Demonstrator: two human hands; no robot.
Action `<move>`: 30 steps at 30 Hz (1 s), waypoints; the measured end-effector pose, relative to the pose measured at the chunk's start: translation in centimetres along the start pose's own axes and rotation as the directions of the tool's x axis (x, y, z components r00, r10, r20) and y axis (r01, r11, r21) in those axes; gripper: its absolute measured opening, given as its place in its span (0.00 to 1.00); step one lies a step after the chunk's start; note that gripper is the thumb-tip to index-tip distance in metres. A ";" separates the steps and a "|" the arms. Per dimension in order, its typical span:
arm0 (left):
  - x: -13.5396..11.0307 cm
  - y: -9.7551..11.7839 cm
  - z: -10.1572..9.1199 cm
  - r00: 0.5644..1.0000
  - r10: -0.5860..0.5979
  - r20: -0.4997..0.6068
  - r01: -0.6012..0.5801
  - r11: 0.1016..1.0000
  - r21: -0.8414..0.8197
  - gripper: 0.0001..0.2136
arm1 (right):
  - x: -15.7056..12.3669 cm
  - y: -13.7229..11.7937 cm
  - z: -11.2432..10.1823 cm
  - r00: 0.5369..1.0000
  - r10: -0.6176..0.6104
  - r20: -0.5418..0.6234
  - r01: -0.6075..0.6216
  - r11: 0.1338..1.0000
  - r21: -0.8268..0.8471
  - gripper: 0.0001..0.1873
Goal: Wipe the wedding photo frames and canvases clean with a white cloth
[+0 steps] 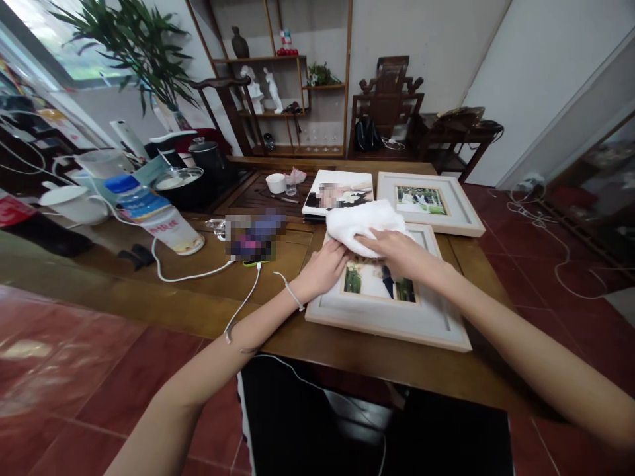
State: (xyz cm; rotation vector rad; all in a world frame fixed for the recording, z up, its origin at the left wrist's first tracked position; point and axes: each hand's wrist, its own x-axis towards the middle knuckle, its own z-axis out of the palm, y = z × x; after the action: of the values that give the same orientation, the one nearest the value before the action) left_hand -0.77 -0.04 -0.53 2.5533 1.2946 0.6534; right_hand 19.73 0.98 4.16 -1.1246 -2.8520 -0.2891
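A white-framed photo (391, 317) lies flat on the wooden table (208, 291) in front of me. A white cloth (362, 221) rests on the frame's far edge. My right hand (397, 254) lies on the cloth and the picture glass, fingers pressed on the cloth. My left hand (322, 268) touches the frame's left side and the cloth's near edge, fingers curled against it. A thin band circles my left wrist.
A second white framed photo (431, 201) and a photo print (340, 192) lie further back. A plastic bottle (153, 215) lies on its side at left, with white cables (198, 272), pots, a small white cup (276, 182). Shelves and chairs stand behind.
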 end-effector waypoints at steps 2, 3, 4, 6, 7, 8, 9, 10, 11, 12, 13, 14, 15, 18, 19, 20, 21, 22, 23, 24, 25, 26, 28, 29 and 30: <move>0.0 -0.2 0.1 1.000 0.014 0.007 -0.013 1.000 -0.006 0.17 | -1.5 0.8 -0.3 0.997 0.056 0.053 -0.057 0.998 0.007 0.39; 0.0 -0.2 0.2 1.000 0.012 0.009 -0.012 1.000 -0.006 0.18 | -2.4 1.1 -0.6 0.994 0.085 0.073 -0.086 0.996 0.002 0.39; 0.0 -0.3 0.2 1.000 0.006 0.012 -0.006 1.000 -0.004 0.19 | -3.3 1.5 -0.9 0.990 0.111 0.093 -0.111 0.994 -0.004 0.39; 0.0 -0.3 0.3 1.000 -0.007 0.018 0.007 1.000 0.004 0.20 | -5.2 2.4 -1.7 0.978 0.168 0.124 -0.166 0.986 -0.028 0.40; 0.0 -0.3 0.3 1.000 -0.011 0.021 0.011 1.000 0.008 0.20 | -6.1 2.8 -2.3 0.970 0.201 0.135 -0.197 0.979 -0.044 0.41; 0.0 -0.2 0.3 1.000 -0.014 0.023 0.014 1.000 0.011 0.20 | -6.9 3.2 -2.9 0.960 0.248 0.133 -0.240 0.968 -0.071 0.42; -0.1 -0.2 0.2 1.000 -0.016 0.023 0.016 1.000 0.013 0.20 | -7.6 3.6 -3.6 0.946 0.304 0.109 -0.292 0.950 -0.111 0.42; -0.1 -0.1 0.2 1.000 -0.016 0.022 0.016 1.000 0.013 0.20 | -8.2 3.9 -4.3 0.931 0.360 0.056 -0.348 0.924 -0.159 0.41; -0.1 -0.1 0.1 1.000 -0.016 0.020 0.016 1.000 0.013 0.20 | -8.6 4.1 -4.9 0.913 0.407 -0.023 -0.402 0.890 -0.214 0.38; -0.1 -0.1 0.1 1.000 -0.015 0.018 0.015 1.000 0.013 0.20 | -9.0 4.2 -5.3 0.897 0.429 -0.110 -0.443 0.857 -0.265 0.36; -0.1 -0.1 0.1 1.000 -0.013 0.017 0.013 1.000 0.012 0.19 | -9.2 4.2 -5.6 0.884 0.428 -0.187 -0.466 0.829 -0.309 0.33; -0.1 -0.1 0.1 1.000 -0.011 0.015 0.011 1.000 0.012 0.19 | -9.2 4.1 -5.6 0.881 0.409 -0.238 -0.470 0.813 -0.343 0.32; -0.1 -0.1 0.2 1.000 -0.009 0.011 0.009 1.000 0.012 0.19 | -9.2 3.9 -5.3 0.892 0.378 -0.249 -0.448 0.817 -0.362 0.31; -0.1 -0.2 0.3 1.000 -0.005 -0.005 0.005 1.000 0.012 0.19 | -8.5 3.1 -3.1 0.951 0.280 -0.128 -0.308 0.880 -0.361 0.34; -0.1 -0.2 0.3 1.000 -0.004 -0.010 0.004 1.000 0.010 0.19 | -8.2 2.6 -2.2 0.965 0.251 -0.078 -0.262 0.898 -0.353 0.35; -0.1 -0.1 0.3 1.000 -0.006 -0.014 0.006 1.000 0.008 0.19 | -7.9 2.1 -1.5 0.972 0.231 -0.033 -0.228 0.910 -0.346 0.35; -0.1 -0.1 0.3 1.000 -0.009 -0.017 0.009 1.000 0.006 0.19 | -7.7 1.4 -1.0 0.974 0.228 0.002 -0.213 0.916 -0.340 0.34; -0.2 -0.1 0.3 1.000 -0.014 -0.019 0.014 1.000 0.004 0.19 | -7.5 0.6 -0.8 0.970 0.240 0.026 -0.218 0.917 -0.335 0.33; -0.2 -0.1 0.3 1.000 -0.019 -0.021 0.019 1.000 0.002 0.19 | -7.5 -0.3 -0.8 0.965 0.259 0.048 -0.230 0.917 -0.326 0.33; -0.2 0.0 0.3 0.999 -0.023 -0.024 0.023 1.000 0.001 0.19 | -7.6 -1.3 -1.1 0.958 0.279 0.071 -0.244 0.918 -0.311 0.32; -0.2 0.0 0.3 0.999 -0.025 -0.027 0.025 1.000 0.001 0.19 | -7.9 -2.5 -1.6 0.952 0.289 0.101 -0.250 0.924 -0.289 0.32; -0.2 -0.1 0.4 0.999 -0.024 -0.029 0.024 1.000 0.001 0.19 | -8.3 -3.6 -2.3 0.948 0.289 0.134 -0.247 0.933 -0.263 0.33; -0.2 -0.1 0.5 0.999 -0.019 -0.029 0.019 1.000 0.003 0.19 | -9.7 -6.0 -3.8 0.948 0.256 0.187 -0.219 0.956 -0.194 0.34; -0.2 -0.2 0.5 1.000 -0.016 -0.027 0.016 1.000 0.005 0.19 | -10.6 -7.1 -4.5 0.955 0.223 0.194 -0.195 0.969 -0.152 0.35; -0.1 -0.2 0.5 1.000 -0.012 -0.025 0.012 1.000 0.007 0.19 | -11.4 -8.1 -5.1 0.967 0.178 0.181 -0.160 0.981 -0.109 0.36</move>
State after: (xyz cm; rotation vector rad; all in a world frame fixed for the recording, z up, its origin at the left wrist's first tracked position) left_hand -0.75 -0.02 -1.09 2.5487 1.3218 0.6818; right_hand 22.50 -13.44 6.49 -1.4806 -2.9029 -0.3235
